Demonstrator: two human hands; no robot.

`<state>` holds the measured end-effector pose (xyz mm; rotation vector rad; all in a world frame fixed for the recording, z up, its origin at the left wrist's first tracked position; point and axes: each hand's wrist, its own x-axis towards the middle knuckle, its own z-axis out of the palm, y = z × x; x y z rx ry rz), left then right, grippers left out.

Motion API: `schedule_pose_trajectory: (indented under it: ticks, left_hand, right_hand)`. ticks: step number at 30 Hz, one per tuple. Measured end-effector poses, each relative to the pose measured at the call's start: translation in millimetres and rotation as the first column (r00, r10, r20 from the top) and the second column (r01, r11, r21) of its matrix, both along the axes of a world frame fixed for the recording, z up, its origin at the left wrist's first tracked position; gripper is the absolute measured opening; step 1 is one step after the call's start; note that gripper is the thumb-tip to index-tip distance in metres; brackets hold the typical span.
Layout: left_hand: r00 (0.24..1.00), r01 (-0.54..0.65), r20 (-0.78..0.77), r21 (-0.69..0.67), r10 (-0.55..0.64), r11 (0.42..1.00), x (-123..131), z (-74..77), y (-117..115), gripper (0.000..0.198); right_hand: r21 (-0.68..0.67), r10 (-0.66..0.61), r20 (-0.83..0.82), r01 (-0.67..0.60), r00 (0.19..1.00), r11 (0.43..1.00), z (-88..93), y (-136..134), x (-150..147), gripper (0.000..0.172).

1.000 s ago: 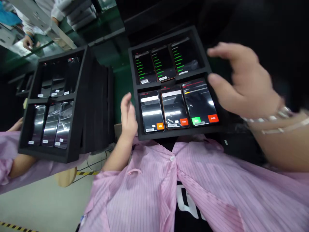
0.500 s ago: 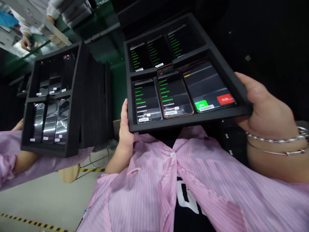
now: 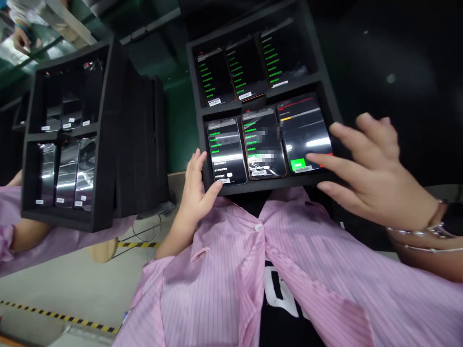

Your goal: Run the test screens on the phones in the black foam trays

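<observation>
A black foam tray [image 3: 325, 103] with two rows of three lit phones lies in front of me. My left hand [image 3: 195, 190] grips its front left corner, thumb against the front rim beside the left phone [image 3: 226, 152]. My right hand [image 3: 369, 180] hovers over the front right corner, fingers spread and holding nothing. Its forefinger tip rests on the right phone [image 3: 304, 135], beside a green button. The middle phone [image 3: 262, 144] shows green text lines.
A stack of black foam trays [image 3: 108, 144] with dark phones stands at left, over another person's pink sleeve [image 3: 58, 243]. A green surface [image 3: 181, 115] runs between the trays. Another person's hand [image 3: 21, 41] works at far top left. Striped floor tape [image 3: 54, 315] lies below.
My right hand let go of the tray's right edge and moved over the right phone. The tray has sunk and tilted back toward me. My left hand stays at its corner.
</observation>
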<state>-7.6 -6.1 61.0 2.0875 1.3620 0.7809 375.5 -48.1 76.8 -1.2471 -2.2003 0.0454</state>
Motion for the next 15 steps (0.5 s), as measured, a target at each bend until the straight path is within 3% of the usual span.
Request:
schedule_pose_trajectory:
  ticks: [5,11,15]
  left_hand:
    - [0.996,-0.025,-0.087,-0.012,0.024,1.000,12,5.4,0,0.075]
    - [0.988,-0.041,-0.144,0.037,0.046,0.998,15,4.4,-2,0.063]
    - [0.990,-0.027,-0.136,0.093,0.039,0.995,13,-1.4,-3,0.056]
  right_hand:
    - [-0.006,0.007,0.103,-0.006,0.995,1.000,0.2,3,-17,0.034]
    - [-0.066,0.131,0.038,-0.128,0.991,0.990,13.1,12,-53,0.051]
    - [-0.085,0.161,0.038,-0.157,0.986,0.984,5.9,14,-65,0.058]
